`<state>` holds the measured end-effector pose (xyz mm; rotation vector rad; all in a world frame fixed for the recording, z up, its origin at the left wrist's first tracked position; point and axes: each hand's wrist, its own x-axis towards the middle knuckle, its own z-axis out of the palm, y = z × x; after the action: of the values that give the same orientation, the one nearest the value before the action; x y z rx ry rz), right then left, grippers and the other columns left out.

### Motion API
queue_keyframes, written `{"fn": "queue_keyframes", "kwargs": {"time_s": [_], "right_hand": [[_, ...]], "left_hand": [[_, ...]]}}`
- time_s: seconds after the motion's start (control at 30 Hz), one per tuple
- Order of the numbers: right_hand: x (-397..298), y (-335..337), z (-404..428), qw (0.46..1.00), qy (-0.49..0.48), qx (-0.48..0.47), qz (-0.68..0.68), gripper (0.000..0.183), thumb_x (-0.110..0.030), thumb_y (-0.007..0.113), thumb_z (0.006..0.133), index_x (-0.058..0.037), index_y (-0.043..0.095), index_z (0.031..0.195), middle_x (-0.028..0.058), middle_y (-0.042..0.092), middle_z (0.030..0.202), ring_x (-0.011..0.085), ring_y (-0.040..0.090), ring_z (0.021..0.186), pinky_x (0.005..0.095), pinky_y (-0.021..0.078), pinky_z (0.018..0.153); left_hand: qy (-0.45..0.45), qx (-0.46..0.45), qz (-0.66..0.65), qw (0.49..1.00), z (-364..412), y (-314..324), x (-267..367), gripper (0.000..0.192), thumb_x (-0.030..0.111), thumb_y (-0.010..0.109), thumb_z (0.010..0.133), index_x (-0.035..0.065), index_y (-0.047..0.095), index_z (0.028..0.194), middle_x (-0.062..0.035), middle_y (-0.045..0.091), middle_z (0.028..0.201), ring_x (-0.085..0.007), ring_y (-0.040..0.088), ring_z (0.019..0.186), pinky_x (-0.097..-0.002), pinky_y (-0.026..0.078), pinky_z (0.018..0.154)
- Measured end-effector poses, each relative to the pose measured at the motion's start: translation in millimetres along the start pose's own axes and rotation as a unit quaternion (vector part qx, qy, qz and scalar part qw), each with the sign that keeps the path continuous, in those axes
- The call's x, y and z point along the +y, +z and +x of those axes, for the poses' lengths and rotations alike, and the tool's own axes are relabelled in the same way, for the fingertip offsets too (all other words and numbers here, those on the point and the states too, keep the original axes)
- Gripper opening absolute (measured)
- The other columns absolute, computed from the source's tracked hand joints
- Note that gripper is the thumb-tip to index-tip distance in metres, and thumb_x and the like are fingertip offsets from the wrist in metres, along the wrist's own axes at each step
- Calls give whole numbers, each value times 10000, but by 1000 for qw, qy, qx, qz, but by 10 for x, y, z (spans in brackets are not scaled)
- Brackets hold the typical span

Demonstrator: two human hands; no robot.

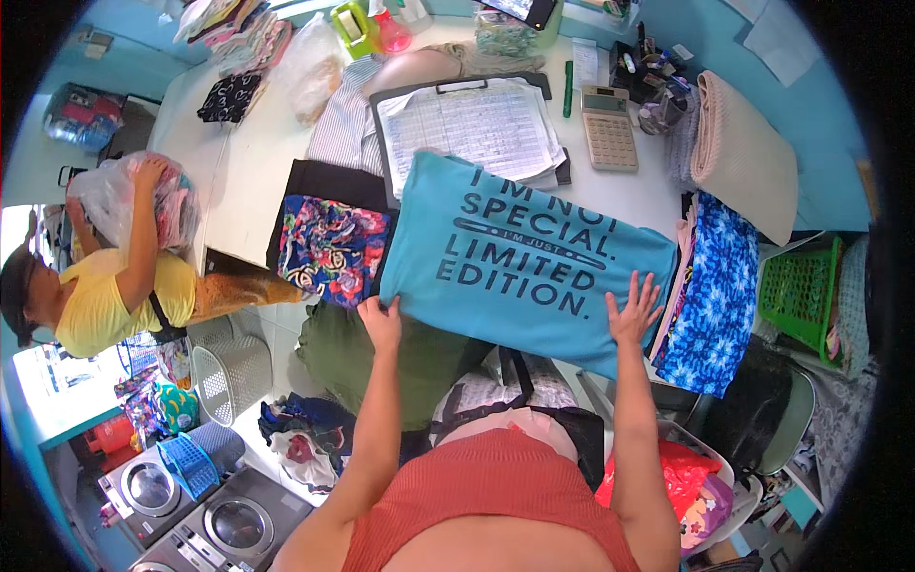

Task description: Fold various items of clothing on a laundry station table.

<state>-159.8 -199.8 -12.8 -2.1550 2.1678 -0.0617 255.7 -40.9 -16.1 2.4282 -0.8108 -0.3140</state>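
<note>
A teal T-shirt with dark printed lettering is spread across the table's front edge, folded into a rough rectangle. Its lower left corner is pinched between the thumb and fingers of my left hand. My right hand rests flat on the shirt's right part, fingers spread, gripping nothing. Left of the shirt lies a folded floral garment on black cloth. To the right, a folded blue patterned cloth overhangs the edge beside the shirt. The shirt's far edge overlaps a clipboard of papers.
Beyond the shirt are a calculator, a green marker and a rolled cream towel. At left, a person in yellow handles a clear bag of clothes. Front-loading machines and a white basket stand lower left.
</note>
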Motion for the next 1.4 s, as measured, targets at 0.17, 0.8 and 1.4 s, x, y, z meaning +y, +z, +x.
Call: {"fn": "queue_keyframes", "kwargs": {"time_s": [0.17, 0.8, 1.4], "right_hand": [[-58, -76, -476, 999, 0, 45, 10, 718, -539, 467, 732, -240, 184, 1321, 109, 77, 1381, 326, 82, 1261, 553, 66, 968], [-1408, -339, 53, 811, -62, -137, 566, 247, -206, 606, 737, -5, 567, 876, 102, 604, 790, 151, 585, 701, 277, 467, 618], [-3574, -128, 1343, 940, -251, -211, 93, 865, -416, 760, 477, -87, 357, 1168, 114, 409, 1158, 266, 397, 1073, 479, 316, 864]], "left_hand": [[-130, -60, -261, 955, -85, -50, 39, 300, 257, 551, 789, 11, 443, 924, -103, 469, 929, -203, 474, 791, -367, 401, 665], [-162, -45, -460, 871, -19, 340, 577, 331, 40, 476, 805, -31, 381, 1113, -115, 481, 1051, -187, 488, 923, -300, 398, 784], [-274, -108, -606, 739, -268, -69, 442, 312, 110, 497, 826, 33, 444, 1123, -57, 513, 1058, -161, 491, 937, -290, 386, 799]]}}
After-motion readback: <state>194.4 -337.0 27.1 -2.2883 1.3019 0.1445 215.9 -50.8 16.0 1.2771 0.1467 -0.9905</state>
